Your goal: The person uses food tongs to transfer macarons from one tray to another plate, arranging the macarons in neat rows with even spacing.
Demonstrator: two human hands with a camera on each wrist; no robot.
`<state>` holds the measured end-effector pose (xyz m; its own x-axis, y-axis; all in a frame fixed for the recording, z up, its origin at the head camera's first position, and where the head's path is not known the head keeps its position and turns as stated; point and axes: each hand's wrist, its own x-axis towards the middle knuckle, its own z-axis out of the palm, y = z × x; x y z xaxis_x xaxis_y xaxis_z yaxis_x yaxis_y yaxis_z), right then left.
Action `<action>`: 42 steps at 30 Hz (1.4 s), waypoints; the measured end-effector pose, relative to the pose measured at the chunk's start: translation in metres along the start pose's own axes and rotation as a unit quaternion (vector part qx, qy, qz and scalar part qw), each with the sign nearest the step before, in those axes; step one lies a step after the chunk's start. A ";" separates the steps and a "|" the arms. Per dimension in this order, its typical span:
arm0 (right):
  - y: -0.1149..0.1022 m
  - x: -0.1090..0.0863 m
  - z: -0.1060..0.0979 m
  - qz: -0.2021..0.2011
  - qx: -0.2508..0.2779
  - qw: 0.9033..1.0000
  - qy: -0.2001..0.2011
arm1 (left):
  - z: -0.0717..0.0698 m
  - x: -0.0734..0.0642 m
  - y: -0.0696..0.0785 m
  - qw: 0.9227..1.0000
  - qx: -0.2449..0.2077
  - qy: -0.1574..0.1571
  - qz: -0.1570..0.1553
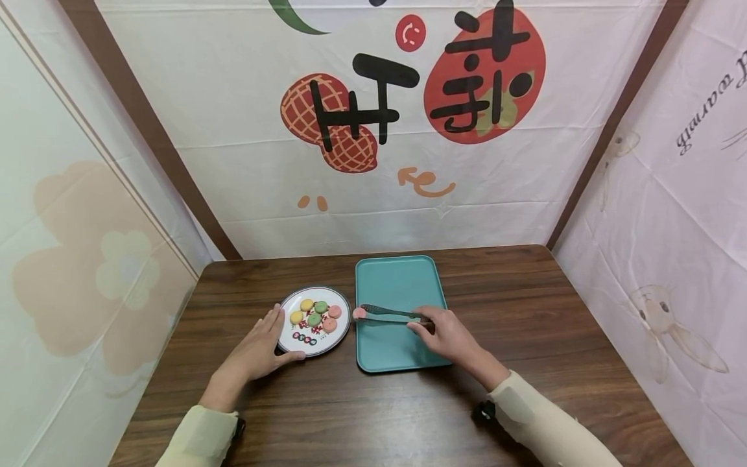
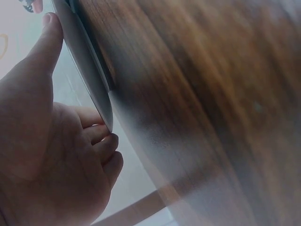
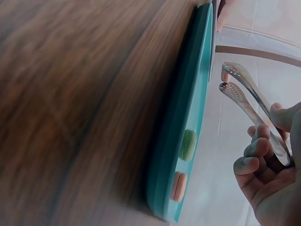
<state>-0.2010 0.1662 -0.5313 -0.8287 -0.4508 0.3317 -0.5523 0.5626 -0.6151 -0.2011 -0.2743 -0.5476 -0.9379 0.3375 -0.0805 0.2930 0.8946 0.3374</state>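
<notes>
My right hand (image 1: 446, 334) holds metal tongs (image 1: 388, 314) above the teal tray (image 1: 397, 279). A pink macaron (image 1: 359, 314) is pinched between the perforated tong tips, over the tray's left edge. In the right wrist view, a green macaron (image 3: 188, 145) and another pink macaron (image 3: 178, 186) stand out on the tray; my hand hides them from the head camera. At the left rim of the white plate (image 1: 315, 349), my left hand (image 1: 257, 347) touches it with extended fingers and spread thumb. Several yellow, green and pink macarons (image 1: 314, 319) lie on that plate.
The plate and tray stand side by side on a brown wooden table (image 1: 338, 415). Behind the table hangs a printed white cloth (image 1: 251, 214), with more cloth along both sides.
</notes>
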 end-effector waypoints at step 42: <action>-0.028 0.032 0.036 -0.035 0.006 0.999 -0.024 | -0.002 -0.005 0.005 1.000 0.000 0.008 0.002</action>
<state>-0.2087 0.1109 -0.5295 -0.7821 -0.5221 0.3401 -0.6080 0.5199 -0.6001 -0.1955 -0.2719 -0.5437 -0.9394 0.3367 -0.0642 0.2969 0.8929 0.3385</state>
